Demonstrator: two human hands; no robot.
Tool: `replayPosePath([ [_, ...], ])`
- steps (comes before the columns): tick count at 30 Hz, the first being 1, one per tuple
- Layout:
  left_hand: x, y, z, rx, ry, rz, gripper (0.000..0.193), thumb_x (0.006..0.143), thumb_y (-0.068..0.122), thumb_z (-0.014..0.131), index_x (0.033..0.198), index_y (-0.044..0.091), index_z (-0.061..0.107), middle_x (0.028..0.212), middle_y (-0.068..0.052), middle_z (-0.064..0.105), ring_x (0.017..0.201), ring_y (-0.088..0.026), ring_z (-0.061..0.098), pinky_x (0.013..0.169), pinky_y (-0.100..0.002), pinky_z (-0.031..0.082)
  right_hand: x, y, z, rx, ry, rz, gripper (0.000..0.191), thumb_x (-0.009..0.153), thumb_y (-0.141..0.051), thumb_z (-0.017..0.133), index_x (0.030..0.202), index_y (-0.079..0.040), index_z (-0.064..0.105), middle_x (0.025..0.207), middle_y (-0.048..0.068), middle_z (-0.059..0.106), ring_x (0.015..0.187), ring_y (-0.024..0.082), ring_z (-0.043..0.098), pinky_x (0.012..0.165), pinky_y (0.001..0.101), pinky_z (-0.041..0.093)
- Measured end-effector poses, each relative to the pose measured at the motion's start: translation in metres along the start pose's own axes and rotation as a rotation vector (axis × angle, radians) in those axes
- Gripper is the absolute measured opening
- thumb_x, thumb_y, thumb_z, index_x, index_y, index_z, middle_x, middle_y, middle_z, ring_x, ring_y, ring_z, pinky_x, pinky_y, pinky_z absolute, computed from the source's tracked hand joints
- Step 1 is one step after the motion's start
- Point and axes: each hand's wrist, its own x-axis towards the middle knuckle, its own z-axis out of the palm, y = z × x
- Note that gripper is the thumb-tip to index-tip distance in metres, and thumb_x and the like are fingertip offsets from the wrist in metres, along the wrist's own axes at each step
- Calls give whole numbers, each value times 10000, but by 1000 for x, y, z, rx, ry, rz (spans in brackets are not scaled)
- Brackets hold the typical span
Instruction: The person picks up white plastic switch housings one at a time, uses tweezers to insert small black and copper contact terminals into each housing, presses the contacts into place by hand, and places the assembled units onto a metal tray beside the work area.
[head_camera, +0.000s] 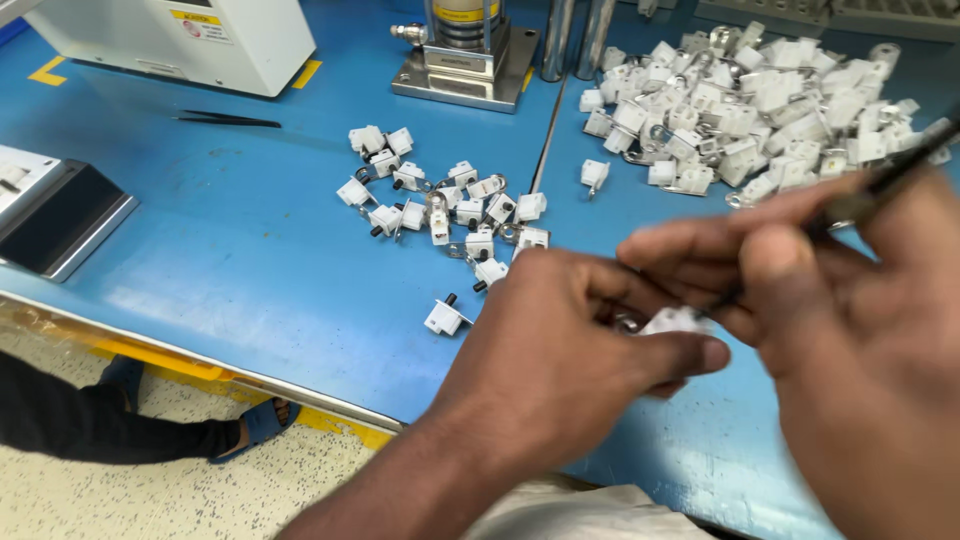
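Note:
My left hand (560, 345) pinches a small white plastic switch part (672, 322) between thumb and fingers, low over the blue table. My right hand (850, 300) grips dark tweezers (885, 180) whose tip points down at that part; the hand is blurred. A loose group of white switch parts with black buttons and metal rings (450, 205) lies just left of my hands. One single part (445, 316) lies apart, nearest my left hand.
A large heap of white parts (750, 100) fills the back right. A metal press base (465, 65) and a white machine (170, 40) stand at the back. Spare black tweezers (228, 120) lie back left. A grey device (45, 210) sits at the left edge. A person's sandalled foot (255, 425) rests on the floor.

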Motion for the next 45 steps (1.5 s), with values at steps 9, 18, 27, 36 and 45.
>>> replayPosePath([
  [9,16,-29,-56,645,146,-179,420,886,395,786,1176,93,752,889,-117,797,817,-246,775,802,-402,604,124,88,41,-860,-312,194,548,992,-470,736,1363,-84,619,1109,228,690,896,298,673,807,451,531],
  [18,43,-26,-36,-187,206,-209,497,932,395,707,1305,81,612,1052,-119,720,699,-200,798,618,-343,645,80,74,23,-349,-324,716,306,978,-296,701,1210,-97,725,770,102,646,527,142,407,469,315,324],
  [27,35,-26,3,-287,-263,-218,432,891,286,783,1192,6,651,845,-130,781,695,-151,741,658,-301,635,-11,184,-160,-815,-105,677,325,918,-234,775,1213,-98,787,885,145,774,677,239,736,679,356,619],
  [36,13,-7,24,-106,-330,-77,357,857,287,818,1079,14,759,868,-92,773,757,-133,721,719,-336,610,-2,195,-191,-1032,-186,480,294,823,-224,847,1047,-33,838,836,151,771,700,269,765,800,409,639],
  [45,-6,8,40,108,-86,-66,396,778,340,835,1110,124,814,962,-37,837,850,-125,793,793,-341,639,-14,71,-109,-384,-43,588,307,891,-251,812,1101,-26,817,775,191,712,593,260,695,560,389,573],
])
